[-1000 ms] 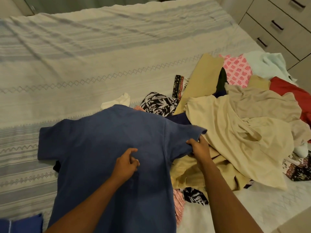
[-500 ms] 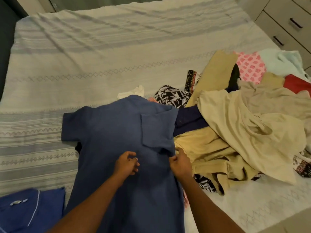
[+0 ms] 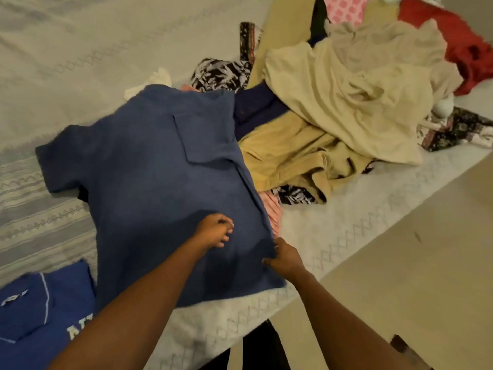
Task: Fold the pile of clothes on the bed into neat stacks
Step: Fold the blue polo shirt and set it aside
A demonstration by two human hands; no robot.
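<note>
1. early stage, by my read. one blue shirt point(image 3: 160, 182) lies flat at the near edge of the bed point(image 3: 80, 49), its right sleeve and side turned in and its left sleeve spread out.
2. your right grip point(image 3: 282, 259) pinches the shirt's folded edge low down. your left grip point(image 3: 214, 231) rests mid-body with fingers curled; can't tell if it holds cloth.
3. done: a brighter blue top point(image 3: 40, 311) sits folded at your near left.
4. left: the pile point(image 3: 346, 102) on your right, with beige, red, pink and printed pieces, all soft, crumpled and tangled. the shirt looks matte and knit.
</note>
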